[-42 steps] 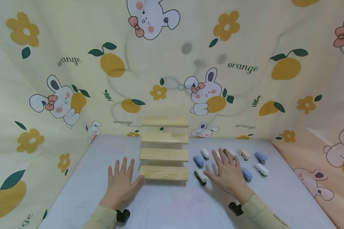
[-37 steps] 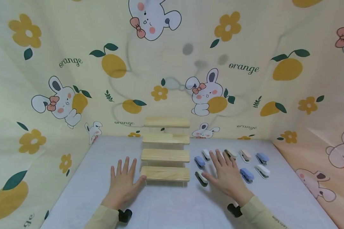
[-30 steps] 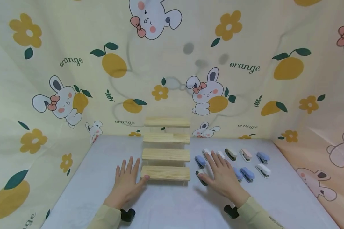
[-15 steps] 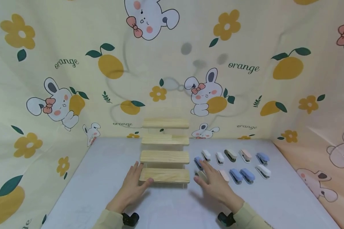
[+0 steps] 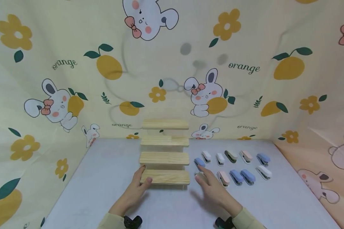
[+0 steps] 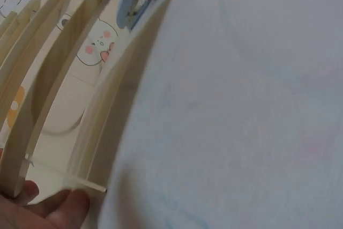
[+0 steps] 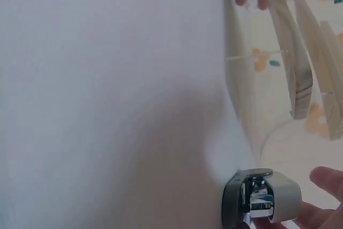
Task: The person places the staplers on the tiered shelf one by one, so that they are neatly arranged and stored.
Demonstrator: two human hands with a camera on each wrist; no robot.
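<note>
A person's left hand [image 5: 133,189] pinches the lowest left end of a stepped wooden shelf [image 5: 165,158], midway between the side edges of the table [image 5: 83,181]. The right hand [image 5: 215,190], fingers loosely spread, is at a grey stapler [image 7: 286,199]; contact cannot be told. Work appears barely begun: all eleven staplers [image 5: 247,176] sit toward the table's right edge, none shelved, their handling seemingly all left.
</note>
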